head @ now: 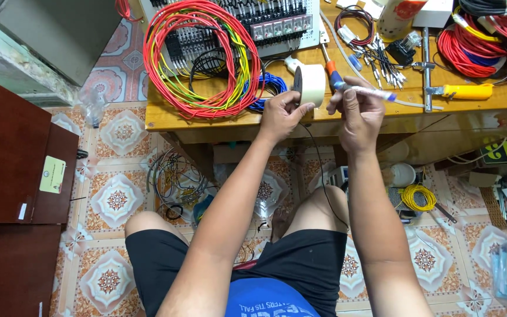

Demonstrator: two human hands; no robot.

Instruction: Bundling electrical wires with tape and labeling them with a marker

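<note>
Nearest to me: my knees and black shorts over the patterned tile floor [112, 199], with a loose tangle of wires [171, 182] lying under the bench edge.

Left hand [281, 114]: closed around a roll of pale tape [309, 85], fingers wrapped on its rim. The roll stands on edge, its flat face turned toward my right, and is held just above the front lip of the wooden surface [171, 117]. A thin black wire [324, 176] hangs down from the hands toward my lap.

Right hand [359, 114]: closed, fingertips pinched on a white pen-like marker [371, 92]. Its long axis runs roughly level, from the pinch out to my right, blue end farthest from the roll. Whether the black wire is also held in this pinch I cannot tell.

Relation of note: the roll lies directly left of the marker, the two just beside each other, the hands nearly touching. The left hand is the nearer to the roll; the marker's near end points at the roll's face.

Farther on the surface: an orange-handled screwdriver [331, 66] behind the hands, a large coil of red wire [195, 58] with yellow and green strands to the left, a blue wire bundle [268, 88] beside it, a terminal panel [265, 23] at the back, and a yellow-handled tool [465, 91] well to the right.
</note>
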